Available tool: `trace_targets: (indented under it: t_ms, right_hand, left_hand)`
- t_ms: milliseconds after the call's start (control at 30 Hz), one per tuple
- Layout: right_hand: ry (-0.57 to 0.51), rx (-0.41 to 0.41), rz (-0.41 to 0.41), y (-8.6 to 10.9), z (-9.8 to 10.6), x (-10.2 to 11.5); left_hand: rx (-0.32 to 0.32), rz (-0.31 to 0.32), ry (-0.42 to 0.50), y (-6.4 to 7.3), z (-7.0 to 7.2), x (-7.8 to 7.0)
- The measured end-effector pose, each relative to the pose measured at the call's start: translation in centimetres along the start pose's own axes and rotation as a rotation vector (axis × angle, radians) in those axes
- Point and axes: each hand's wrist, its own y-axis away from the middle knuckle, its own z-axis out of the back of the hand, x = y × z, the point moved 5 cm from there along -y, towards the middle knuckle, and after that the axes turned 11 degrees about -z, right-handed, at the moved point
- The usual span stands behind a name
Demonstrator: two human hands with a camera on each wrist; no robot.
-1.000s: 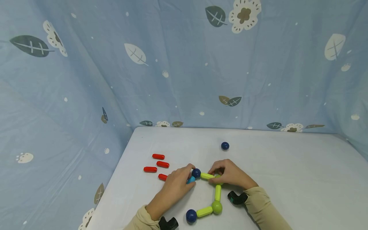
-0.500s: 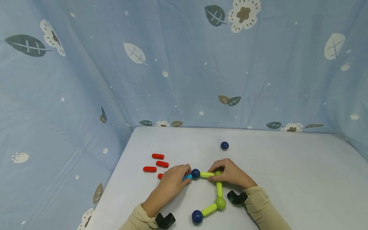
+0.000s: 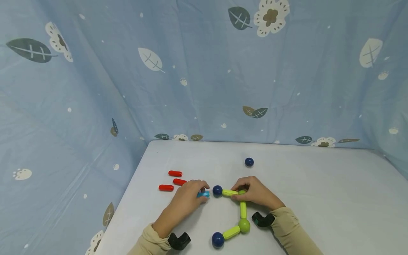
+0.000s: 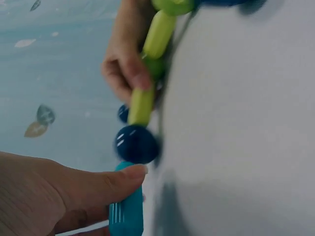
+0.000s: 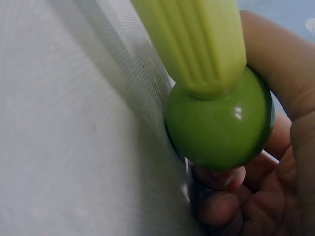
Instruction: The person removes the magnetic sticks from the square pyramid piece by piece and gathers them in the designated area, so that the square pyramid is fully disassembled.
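My left hand (image 3: pixel 186 198) pinches a light blue rod (image 4: pixel 129 211) between thumb and fingers. In the head view a small gap separates this rod from a dark blue ball (image 3: pixel 217 191); in the left wrist view their ends appear to meet. That ball ends a chain of yellow-green rods (image 3: pixel 243 210) and green balls (image 3: pixel 244 225), with another dark blue ball (image 3: pixel 218 239) at its near end. My right hand (image 3: pixel 256 193) grips the chain at its far corner, around a green ball (image 5: pixel 219 123) and the adjoining rod (image 3: pixel 230 193). Its fingers partly hide that ball in the head view.
Three red rods show on the white table (image 3: pixel 334 198) at the left, including one red rod (image 3: pixel 166 187) near my left hand. A loose dark blue ball (image 3: pixel 249 162) lies farther back. Blue patterned cloth (image 3: pixel 204 71) stands behind and to the left.
The light blue rod met the dark blue ball half a second ago; my left hand has since drawn it left. A fourth red rod is now hidden. The chain's near end has swung slightly right.
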Motion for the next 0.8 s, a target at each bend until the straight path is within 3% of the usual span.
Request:
trace_targets:
  t_ms: [200, 333, 533, 800]
  right_hand:
    - [0.004, -0.003, -0.001, -0.2, -0.1, -0.4]
    - [0.002, -0.012, -0.004, -0.2, 0.0, -0.5]
    - [-0.002, -0.006, -0.004, -0.1, -0.1, -0.5]
    - [-0.008, -0.007, 0.009, 0.0, 0.0, -0.2]
  left_hand:
    - [-0.178, 0.020, -0.023, -1.4, 3.2, 2.0]
    - [-0.245, 0.033, -0.092, -3.2, 4.7, 3.4]
    - [-0.251, 0.024, -0.201, -5.2, 5.1, 4.7]
    - [-0.231, 0.030, -0.183, -6.0, 4.0, 5.8]
